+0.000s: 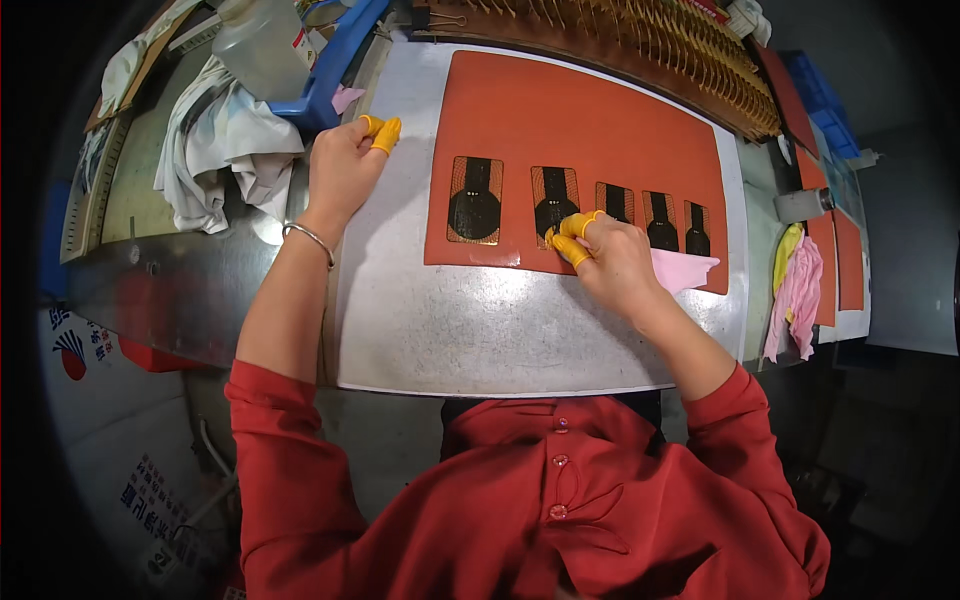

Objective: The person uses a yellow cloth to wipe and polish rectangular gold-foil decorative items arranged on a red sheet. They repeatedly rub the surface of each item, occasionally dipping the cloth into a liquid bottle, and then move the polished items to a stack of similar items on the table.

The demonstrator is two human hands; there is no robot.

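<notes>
Several thin rectangular plates stand in a row on an orange mat (570, 110), each with gold patterned edges and a black keyhole shape. My right hand (618, 262), in yellow finger cots, is closed over the lower edge of the second plate (555, 195), fingertips touching or just above it. From under that hand a pink cloth (685, 270) sticks out, seemingly gripped in the curled fingers. The leftmost plate (474, 200) lies uncovered. My left hand (345, 170), also with yellow finger cots, is closed beside the mat's left edge; anything between its fingers is hidden.
A wooden rack (620, 50) with many slots spans the back. On the left are a white rag (225, 140), a translucent bottle (262, 50) and a blue tray (335, 65). Pink and yellow cloths (800, 285) hang at the right edge beside a grey container (803, 205).
</notes>
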